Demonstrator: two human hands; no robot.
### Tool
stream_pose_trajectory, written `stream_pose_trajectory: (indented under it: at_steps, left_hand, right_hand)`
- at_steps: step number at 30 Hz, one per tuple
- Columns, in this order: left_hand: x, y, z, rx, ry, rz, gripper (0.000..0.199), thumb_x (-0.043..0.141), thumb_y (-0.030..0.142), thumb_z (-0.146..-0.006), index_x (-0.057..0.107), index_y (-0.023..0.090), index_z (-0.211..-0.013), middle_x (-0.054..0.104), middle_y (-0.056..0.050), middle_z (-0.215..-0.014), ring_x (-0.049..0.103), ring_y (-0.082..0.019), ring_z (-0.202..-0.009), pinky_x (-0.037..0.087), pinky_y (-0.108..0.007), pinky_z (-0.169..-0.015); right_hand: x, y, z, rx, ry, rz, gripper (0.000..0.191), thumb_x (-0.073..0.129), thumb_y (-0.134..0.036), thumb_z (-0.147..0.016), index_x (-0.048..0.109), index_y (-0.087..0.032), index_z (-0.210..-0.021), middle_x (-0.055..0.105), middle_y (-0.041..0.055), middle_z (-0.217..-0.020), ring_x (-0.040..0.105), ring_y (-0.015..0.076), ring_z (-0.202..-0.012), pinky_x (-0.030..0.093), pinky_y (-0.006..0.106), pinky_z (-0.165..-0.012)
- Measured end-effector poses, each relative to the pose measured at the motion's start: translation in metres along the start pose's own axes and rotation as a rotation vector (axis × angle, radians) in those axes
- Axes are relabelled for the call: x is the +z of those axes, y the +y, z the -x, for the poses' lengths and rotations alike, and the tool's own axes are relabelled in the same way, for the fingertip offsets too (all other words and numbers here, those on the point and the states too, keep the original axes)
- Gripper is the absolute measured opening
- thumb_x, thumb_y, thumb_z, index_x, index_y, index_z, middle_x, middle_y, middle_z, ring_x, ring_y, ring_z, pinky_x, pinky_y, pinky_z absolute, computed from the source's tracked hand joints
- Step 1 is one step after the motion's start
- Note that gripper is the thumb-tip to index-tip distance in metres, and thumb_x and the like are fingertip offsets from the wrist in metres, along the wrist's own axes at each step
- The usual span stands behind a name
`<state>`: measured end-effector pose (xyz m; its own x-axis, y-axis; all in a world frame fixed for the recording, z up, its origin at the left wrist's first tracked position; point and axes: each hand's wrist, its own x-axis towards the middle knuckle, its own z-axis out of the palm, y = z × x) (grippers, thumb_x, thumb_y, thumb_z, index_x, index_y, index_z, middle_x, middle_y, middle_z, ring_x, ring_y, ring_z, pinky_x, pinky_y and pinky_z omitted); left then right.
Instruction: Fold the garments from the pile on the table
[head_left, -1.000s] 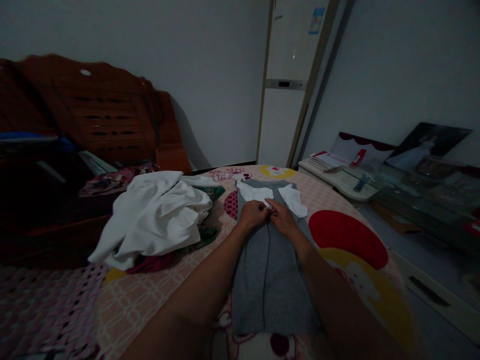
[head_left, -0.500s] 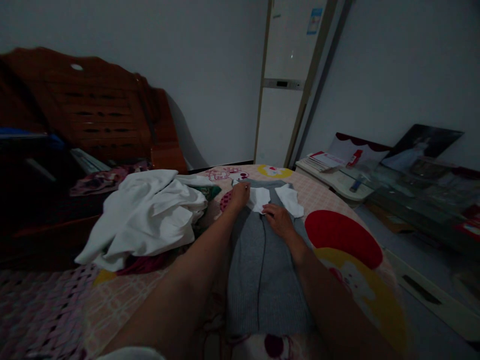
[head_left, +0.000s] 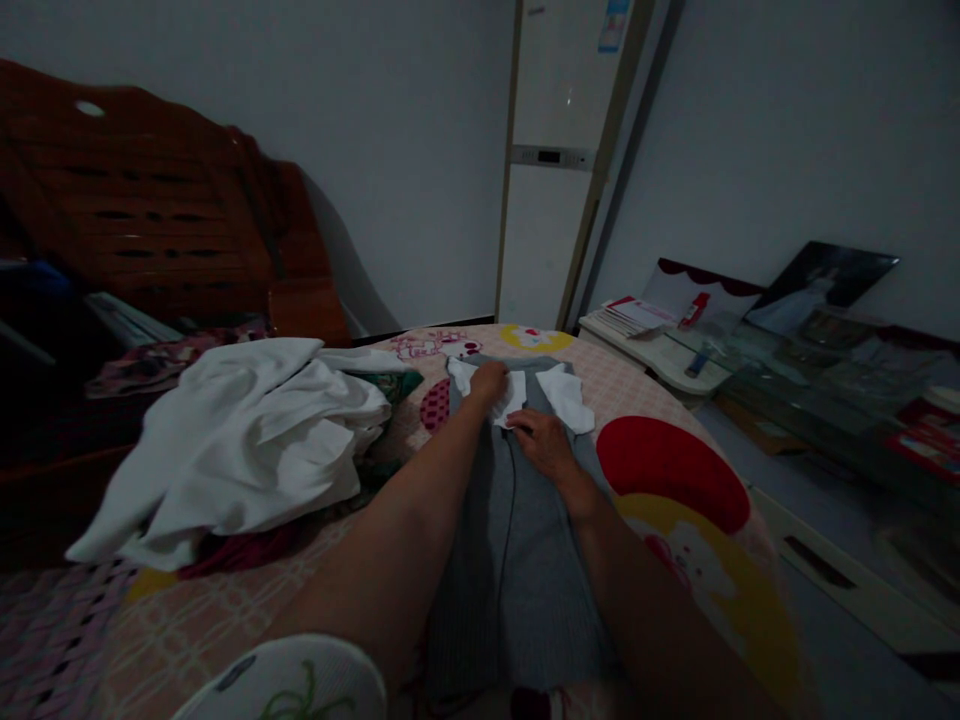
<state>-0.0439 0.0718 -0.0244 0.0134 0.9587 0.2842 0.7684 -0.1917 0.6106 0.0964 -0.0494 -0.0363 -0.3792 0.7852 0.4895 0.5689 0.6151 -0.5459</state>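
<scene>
- Just right of the frame's centre, the right hand [head_left: 541,440] has its fingertips drawn together, pinching, as far as I can see, the lower corner of a white collar [head_left: 516,395].
- A little higher and to the left, the left hand [head_left: 490,385] lies over the same flap; its back hides the fingers, so I can't tell whether that grip is closed or loose.
- The collar's other flap spreads to the right, apart from the hands. The fabric looks smooth and thin, probably light and easily creased; I'd take it by its points, between thumb and finger.
- The grey garment [head_left: 544,570] lies flat under it, from mid-frame to the bottom edge, a dark line running down its front. It looks knitted: soft, limp, a bit stretchy, hardly slippery and in no danger of breaking. I'd hold it at both shoulders or both hem corners, since a single pinch would let it sag.
- Beneath is a round-edged desk [head_left: 637,390], its cover printed with pink checks, red and yellow discs and cartoon figures.
- At left, a loose white heap [head_left: 255,440], softly rumpled, overlaps dark-red cloth [head_left: 240,550] and green cloth [head_left: 401,383].
- Upper left, a carved wooden seat [head_left: 150,215], hard and glossy.
</scene>
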Motion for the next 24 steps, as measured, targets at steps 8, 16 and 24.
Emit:
stream_pose_trajectory:
  at_steps: [8,16,24]
  left_hand:
    - [-0.005,0.024,-0.004,0.157,-0.010,0.005,0.025,0.050,0.011,-0.085,0.068,0.014,-0.103,0.071,-0.011,-0.107,0.063,-0.022,-0.102,0.046,-0.032,-0.095]
    - [0.011,0.017,0.007,0.181,-0.099,0.029,0.037,0.053,0.006,-0.081,0.066,0.012,-0.115,0.068,-0.013,-0.120,0.063,-0.022,-0.110,0.046,-0.032,-0.100]
    - [-0.029,-0.017,-0.001,-0.181,0.254,-0.030,0.041,0.045,0.006,-0.085,0.070,0.017,-0.116,0.068,-0.011,-0.122,0.059,-0.022,-0.119,0.043,-0.032,-0.103]
  right_hand:
    - [0.001,-0.009,0.000,-0.016,0.086,0.218,0.024,0.050,-0.006,-0.075,0.068,-0.020,-0.084,0.069,0.0083,-0.091,0.061,0.0236,-0.095,0.047,0.035,-0.091]
    - [0.004,-0.003,0.004,0.039,0.070,0.366,0.018,0.052,-0.005,-0.074,0.064,-0.018,-0.076,0.066,0.0080,-0.082,0.057,0.0214,-0.085,0.043,0.031,-0.079]
    - [0.004,-0.002,0.004,0.070,0.042,0.349,0.019,0.053,-0.006,-0.074,0.067,-0.018,-0.078,0.067,0.0078,-0.082,0.057,0.0210,-0.085,0.043,0.030,-0.077]
